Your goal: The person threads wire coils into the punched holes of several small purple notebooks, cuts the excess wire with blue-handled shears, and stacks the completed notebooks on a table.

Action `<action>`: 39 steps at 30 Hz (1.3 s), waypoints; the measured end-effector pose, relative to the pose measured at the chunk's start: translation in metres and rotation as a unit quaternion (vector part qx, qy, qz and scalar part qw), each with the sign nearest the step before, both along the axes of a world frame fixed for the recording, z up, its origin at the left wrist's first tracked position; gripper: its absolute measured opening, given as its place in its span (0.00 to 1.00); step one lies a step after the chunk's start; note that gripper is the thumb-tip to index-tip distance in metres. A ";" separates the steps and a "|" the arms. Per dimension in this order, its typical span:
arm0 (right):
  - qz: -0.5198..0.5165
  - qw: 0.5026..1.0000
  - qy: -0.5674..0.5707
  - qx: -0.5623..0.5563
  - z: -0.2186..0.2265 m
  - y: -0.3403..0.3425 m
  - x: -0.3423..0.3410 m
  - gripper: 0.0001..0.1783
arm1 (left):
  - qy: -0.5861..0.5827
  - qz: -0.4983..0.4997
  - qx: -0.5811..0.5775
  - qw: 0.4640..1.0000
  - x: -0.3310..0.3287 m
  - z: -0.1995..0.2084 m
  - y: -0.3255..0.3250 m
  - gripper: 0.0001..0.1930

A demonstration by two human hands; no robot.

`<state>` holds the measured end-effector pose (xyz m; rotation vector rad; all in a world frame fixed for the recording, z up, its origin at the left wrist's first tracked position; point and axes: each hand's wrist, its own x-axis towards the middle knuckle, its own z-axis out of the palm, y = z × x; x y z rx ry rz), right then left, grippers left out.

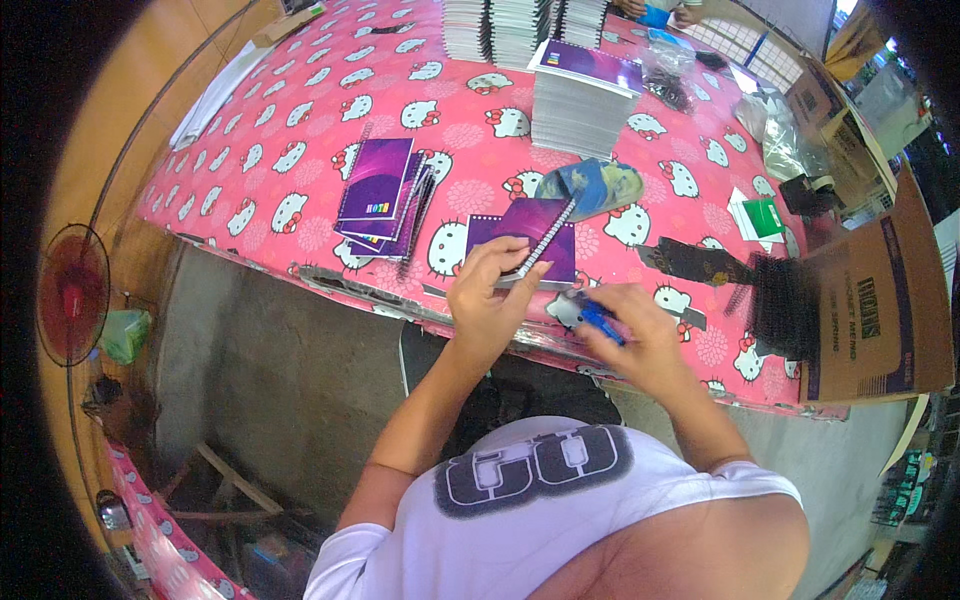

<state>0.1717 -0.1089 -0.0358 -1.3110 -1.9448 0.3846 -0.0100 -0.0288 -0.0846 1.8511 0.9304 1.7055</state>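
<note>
My left hand (490,295) is closed on a small spiral notebook (535,222) with a purple cover, its thumb and fingers at the lower end of the coil edge. The notebook stands tilted over another purple-covered pad (555,262) lying near the table edge. In my right hand (640,330) is a pair of blue-handled pliers (602,322), fingers wrapped round the handles. The pliers' head points toward the notebook's lower coil end, slightly apart from it. A blue and yellow slipper (600,188) lies just behind the notebook.
Several purple spiral notebooks (375,185) are piled at the left. A tall stack of sheets (585,115) and more stacks (495,35) stand behind. Black wire coils (780,310) sit by a cardboard box (880,300) on the right. Another person's hands (685,15) show at the far side.
</note>
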 end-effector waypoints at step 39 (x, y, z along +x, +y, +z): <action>0.124 0.955 -0.268 0.026 -0.013 0.100 -0.097 0.14 | 0.528 0.064 -0.012 0.847 -0.116 0.036 0.183 0.37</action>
